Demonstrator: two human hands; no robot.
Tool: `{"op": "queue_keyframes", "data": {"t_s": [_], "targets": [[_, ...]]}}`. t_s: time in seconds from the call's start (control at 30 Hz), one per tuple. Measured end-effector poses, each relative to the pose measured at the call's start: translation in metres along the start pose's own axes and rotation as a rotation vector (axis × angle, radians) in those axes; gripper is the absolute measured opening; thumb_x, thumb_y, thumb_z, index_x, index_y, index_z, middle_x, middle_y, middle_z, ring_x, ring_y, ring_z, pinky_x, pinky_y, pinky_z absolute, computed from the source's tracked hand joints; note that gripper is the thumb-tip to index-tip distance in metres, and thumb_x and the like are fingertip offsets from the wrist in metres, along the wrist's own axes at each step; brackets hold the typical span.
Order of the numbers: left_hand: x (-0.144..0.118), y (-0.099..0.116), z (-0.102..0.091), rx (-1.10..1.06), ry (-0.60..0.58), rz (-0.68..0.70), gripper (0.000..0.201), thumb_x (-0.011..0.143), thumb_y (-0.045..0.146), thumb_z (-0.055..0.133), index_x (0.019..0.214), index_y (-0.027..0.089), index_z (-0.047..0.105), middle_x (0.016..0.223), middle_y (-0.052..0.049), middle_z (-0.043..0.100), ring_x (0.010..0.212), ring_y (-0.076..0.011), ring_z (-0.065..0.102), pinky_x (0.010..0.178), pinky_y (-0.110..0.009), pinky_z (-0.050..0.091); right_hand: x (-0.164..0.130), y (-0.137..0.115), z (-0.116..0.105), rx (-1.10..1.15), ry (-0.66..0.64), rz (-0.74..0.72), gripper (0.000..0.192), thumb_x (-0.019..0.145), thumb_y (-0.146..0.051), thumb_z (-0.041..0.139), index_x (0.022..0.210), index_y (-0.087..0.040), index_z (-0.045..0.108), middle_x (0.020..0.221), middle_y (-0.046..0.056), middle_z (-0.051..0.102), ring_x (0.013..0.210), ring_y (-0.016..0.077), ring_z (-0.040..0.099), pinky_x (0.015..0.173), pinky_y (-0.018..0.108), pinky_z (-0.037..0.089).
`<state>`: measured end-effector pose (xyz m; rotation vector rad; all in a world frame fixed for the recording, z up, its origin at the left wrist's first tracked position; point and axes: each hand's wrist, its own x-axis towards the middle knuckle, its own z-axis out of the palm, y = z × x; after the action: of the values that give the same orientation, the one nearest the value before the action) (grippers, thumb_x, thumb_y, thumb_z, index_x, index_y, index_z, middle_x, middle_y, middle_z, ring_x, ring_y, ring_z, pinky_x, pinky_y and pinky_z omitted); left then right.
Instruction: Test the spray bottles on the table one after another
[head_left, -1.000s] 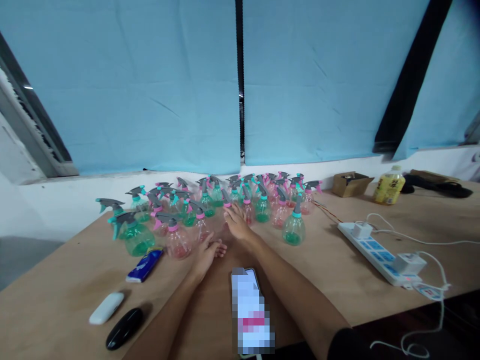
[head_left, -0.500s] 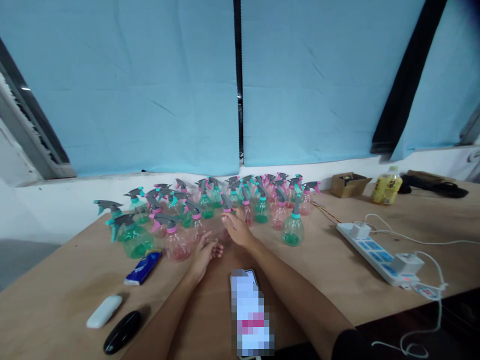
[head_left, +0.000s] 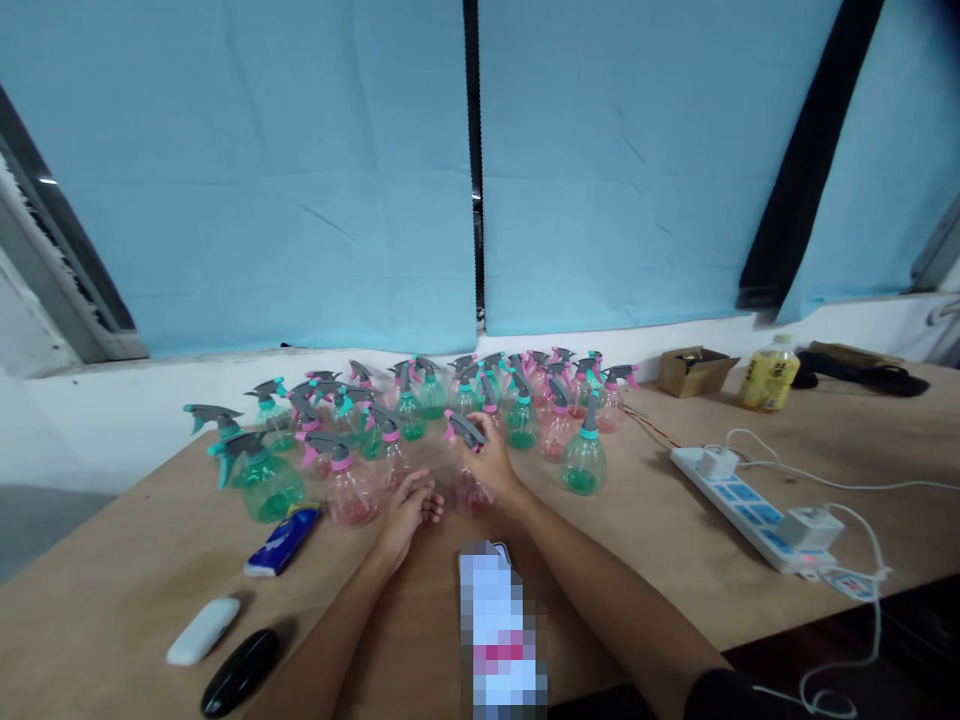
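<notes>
My right hand (head_left: pixel 496 468) is closed around the neck of a pink spray bottle (head_left: pixel 474 496), whose grey and pink trigger head shows above the fingers. Part of the bottle is hidden behind the hand. To its left, my left hand (head_left: pixel 411 512) holds nothing, its fingers apart and loosely bent. Close beside that hand stands another pink spray bottle (head_left: pixel 352 497). Green spray bottles, such as one at the front right (head_left: pixel 583 467) and one at the front left (head_left: pixel 271 488), stand upright among several pink ones in a cluster beyond the hands.
A phone (head_left: pixel 495 620) with a blurred screen lies in front of me. On the left are a blue packet (head_left: pixel 283 540), a white case (head_left: pixel 202 631) and a black case (head_left: pixel 240 673). To the right, a power strip (head_left: pixel 750 510) with cables, a cardboard box (head_left: pixel 694 375) and a yellow drink bottle (head_left: pixel 769 376).
My right hand has gripped a pink spray bottle and drawn it nearer, out of the cluster. The left hand has hardly moved.
</notes>
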<state>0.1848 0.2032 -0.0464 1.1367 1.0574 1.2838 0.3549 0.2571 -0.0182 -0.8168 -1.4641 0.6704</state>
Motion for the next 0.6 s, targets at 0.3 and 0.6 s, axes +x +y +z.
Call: {"op": "queue_keyframes", "data": {"t_s": [0.3,0.6], "targets": [[-0.002,0.002,0.000,0.061,-0.043,-0.013,0.029,0.075,0.039,0.065,0.092,0.015,0.062,0.064,0.000,0.064,0.053,-0.0118,0.058,0.049,-0.021,0.039,0.013,-0.007,-0.011,0.326,-0.420,0.180,0.029,0.065,-0.016,0.054,0.089,-0.020,0.071,0.062,-0.002,0.061,0.060,0.0130,0.055,0.060,0.024,0.044],[-0.005,0.004,0.001,0.126,-0.062,-0.009,0.029,0.074,0.042,0.064,0.087,0.016,0.063,0.062,0.002,0.060,0.051,-0.0114,0.056,0.048,-0.020,0.037,0.011,-0.006,-0.011,0.339,-0.385,0.223,0.022,0.061,-0.020,0.054,0.075,-0.018,0.071,0.056,-0.002,0.061,0.055,0.0129,0.055,0.055,0.023,0.041]]}}
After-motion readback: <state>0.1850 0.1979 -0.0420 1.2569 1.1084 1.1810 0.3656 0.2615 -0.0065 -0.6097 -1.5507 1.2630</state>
